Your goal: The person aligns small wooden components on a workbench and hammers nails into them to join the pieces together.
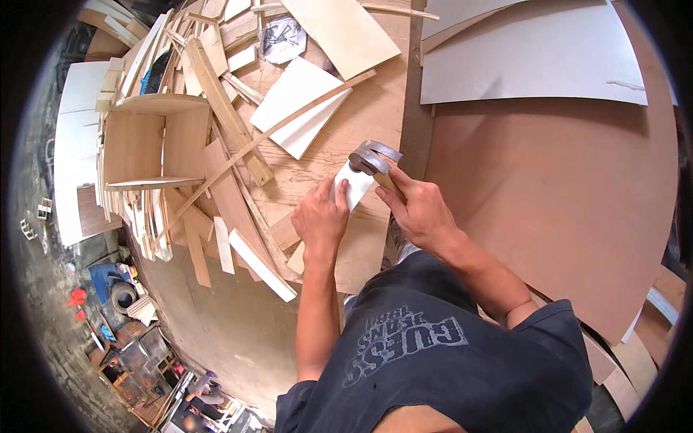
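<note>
My right hand (422, 209) is closed round the wooden handle of a claw hammer (374, 156). Its metal head rests at or just over the upper end of a small white board (354, 186); I cannot tell whether they touch. My left hand (321, 214) grips that board from its left side, thumb lying on the white face. Both hands are above the near right part of a plywood-topped workbench (375, 115). Any nail under the hammer head is hidden.
Wood strips and offcuts cover the bench's left, with a long thin strip (267, 133) across them. A white panel (303, 108), a plastic bag of nails (282, 40) and an open wooden box (155, 141) lie there. Large brown sheets (534, 195) stand at the right.
</note>
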Action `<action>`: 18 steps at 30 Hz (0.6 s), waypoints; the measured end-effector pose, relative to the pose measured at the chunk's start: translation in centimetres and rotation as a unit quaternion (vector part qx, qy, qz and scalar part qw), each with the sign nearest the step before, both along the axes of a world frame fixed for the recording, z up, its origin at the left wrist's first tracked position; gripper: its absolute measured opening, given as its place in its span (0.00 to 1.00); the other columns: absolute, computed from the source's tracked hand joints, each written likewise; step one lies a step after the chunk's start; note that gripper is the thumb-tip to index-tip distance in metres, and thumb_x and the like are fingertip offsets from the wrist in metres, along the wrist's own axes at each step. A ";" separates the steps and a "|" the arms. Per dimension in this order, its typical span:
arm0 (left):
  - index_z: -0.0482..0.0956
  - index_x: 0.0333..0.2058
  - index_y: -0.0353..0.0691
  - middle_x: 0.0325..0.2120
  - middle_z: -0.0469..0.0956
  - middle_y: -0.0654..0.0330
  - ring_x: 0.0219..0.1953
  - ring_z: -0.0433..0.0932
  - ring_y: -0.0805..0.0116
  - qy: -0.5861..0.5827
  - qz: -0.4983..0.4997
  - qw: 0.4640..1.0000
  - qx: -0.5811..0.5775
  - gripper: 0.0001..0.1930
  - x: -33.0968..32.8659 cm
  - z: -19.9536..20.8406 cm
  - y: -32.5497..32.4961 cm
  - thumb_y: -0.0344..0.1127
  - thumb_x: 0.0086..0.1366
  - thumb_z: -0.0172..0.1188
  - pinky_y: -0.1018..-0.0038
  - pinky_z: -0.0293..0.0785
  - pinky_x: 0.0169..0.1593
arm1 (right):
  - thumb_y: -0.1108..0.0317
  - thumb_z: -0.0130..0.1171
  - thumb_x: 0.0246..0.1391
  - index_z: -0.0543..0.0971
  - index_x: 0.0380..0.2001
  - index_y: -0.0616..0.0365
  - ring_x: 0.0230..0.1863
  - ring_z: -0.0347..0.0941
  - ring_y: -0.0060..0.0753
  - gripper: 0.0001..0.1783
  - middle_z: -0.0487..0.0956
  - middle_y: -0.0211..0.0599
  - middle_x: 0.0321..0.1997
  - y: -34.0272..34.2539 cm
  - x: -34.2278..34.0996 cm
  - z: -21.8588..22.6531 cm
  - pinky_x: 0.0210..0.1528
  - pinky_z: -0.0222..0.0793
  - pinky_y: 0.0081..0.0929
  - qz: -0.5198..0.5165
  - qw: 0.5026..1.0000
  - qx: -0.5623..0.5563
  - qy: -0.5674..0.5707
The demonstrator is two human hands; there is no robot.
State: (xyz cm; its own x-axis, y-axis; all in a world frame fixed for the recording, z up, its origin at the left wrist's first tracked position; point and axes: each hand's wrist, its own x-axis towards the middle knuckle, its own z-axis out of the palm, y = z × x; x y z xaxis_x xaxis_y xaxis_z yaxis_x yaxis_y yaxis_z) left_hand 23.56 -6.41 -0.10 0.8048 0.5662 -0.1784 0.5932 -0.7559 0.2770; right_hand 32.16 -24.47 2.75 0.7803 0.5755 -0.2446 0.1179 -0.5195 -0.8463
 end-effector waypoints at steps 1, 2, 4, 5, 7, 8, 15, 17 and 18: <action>0.89 0.49 0.50 0.33 0.87 0.48 0.36 0.87 0.42 -0.008 0.008 1.000 0.007 0.19 -0.2 -0.4 0.0 0.54 0.74 0.57 0.52 0.81 0.40 | 0.55 0.57 0.71 0.73 0.67 0.62 0.42 0.79 0.74 0.29 0.80 0.71 0.35 -0.1 -0.2 0.3 0.44 0.74 0.59 -0.014 1.000 0.018 0.002; 0.89 0.49 0.50 0.33 0.87 0.48 0.37 0.87 0.42 -0.016 0.015 1.000 0.014 0.19 -0.4 -0.7 0.1 0.54 0.74 0.58 0.52 0.81 0.40 | 0.55 0.57 0.72 0.73 0.68 0.61 0.42 0.79 0.75 0.29 0.80 0.71 0.35 -0.1 -0.3 0.4 0.44 0.74 0.59 -0.027 0.999 0.037 0.003; 0.89 0.49 0.51 0.33 0.87 0.48 0.37 0.87 0.42 -0.005 0.015 1.000 0.014 0.19 -0.1 -0.5 0.1 0.54 0.74 0.58 0.52 0.81 0.41 | 0.55 0.57 0.71 0.73 0.68 0.61 0.43 0.79 0.75 0.29 0.80 0.71 0.34 0.2 0.5 0.5 0.44 0.74 0.59 -0.010 1.000 -0.013 0.025; 0.89 0.50 0.51 0.34 0.87 0.48 0.37 0.87 0.42 0.007 0.017 1.000 0.015 0.19 0.0 -0.4 0.1 0.54 0.74 0.58 0.52 0.82 0.41 | 0.54 0.57 0.71 0.73 0.68 0.61 0.43 0.79 0.75 0.29 0.81 0.71 0.34 0.2 0.8 0.5 0.45 0.74 0.59 0.009 0.997 -0.063 0.048; 0.89 0.50 0.50 0.34 0.87 0.48 0.37 0.87 0.42 -0.014 0.015 1.000 0.016 0.19 -0.3 -0.7 0.2 0.54 0.74 0.58 0.52 0.82 0.42 | 0.54 0.57 0.71 0.73 0.68 0.61 0.43 0.79 0.75 0.30 0.81 0.71 0.34 -0.3 0.2 -0.1 0.45 0.75 0.59 -0.018 1.000 -0.008 0.019; 0.89 0.49 0.50 0.34 0.87 0.48 0.37 0.87 0.42 -0.035 0.014 0.999 0.017 0.19 -0.4 -0.9 0.2 0.53 0.74 0.58 0.52 0.82 0.42 | 0.54 0.57 0.71 0.73 0.68 0.61 0.43 0.79 0.75 0.30 0.81 0.71 0.34 -0.5 0.0 -0.3 0.45 0.75 0.58 -0.043 0.998 0.045 -0.009; 0.89 0.51 0.48 0.35 0.87 0.47 0.39 0.87 0.42 0.005 0.023 1.000 -0.001 0.19 0.2 0.2 -0.2 0.52 0.73 0.58 0.51 0.81 0.44 | 0.54 0.57 0.71 0.72 0.69 0.59 0.43 0.79 0.74 0.30 0.81 0.71 0.35 -0.7 0.7 0.2 0.45 0.75 0.58 -0.009 1.000 -0.015 0.001; 0.89 0.52 0.48 0.36 0.88 0.46 0.40 0.87 0.42 0.001 0.022 1.000 -0.008 0.19 0.1 0.3 -0.2 0.51 0.73 0.58 0.50 0.81 0.45 | 0.54 0.57 0.71 0.72 0.69 0.58 0.41 0.80 0.74 0.29 0.81 0.70 0.33 -0.8 0.3 0.4 0.44 0.75 0.57 -0.036 0.999 0.028 0.000; 0.89 0.52 0.48 0.36 0.88 0.46 0.40 0.87 0.42 -0.001 0.021 1.000 -0.008 0.19 0.2 0.3 -0.2 0.51 0.73 0.58 0.50 0.81 0.45 | 0.54 0.57 0.71 0.72 0.69 0.58 0.41 0.80 0.74 0.29 0.81 0.70 0.33 -0.7 0.4 0.1 0.44 0.75 0.57 -0.038 0.999 0.029 -0.002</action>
State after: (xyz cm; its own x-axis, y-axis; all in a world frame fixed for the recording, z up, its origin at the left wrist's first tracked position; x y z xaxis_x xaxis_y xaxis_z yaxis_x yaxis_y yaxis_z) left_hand 23.74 -6.61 0.17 0.7810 0.5962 -0.1860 0.6234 -0.7264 0.2892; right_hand 32.55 -25.22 2.85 0.8227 0.5284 -0.2099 0.0834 -0.4775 -0.8747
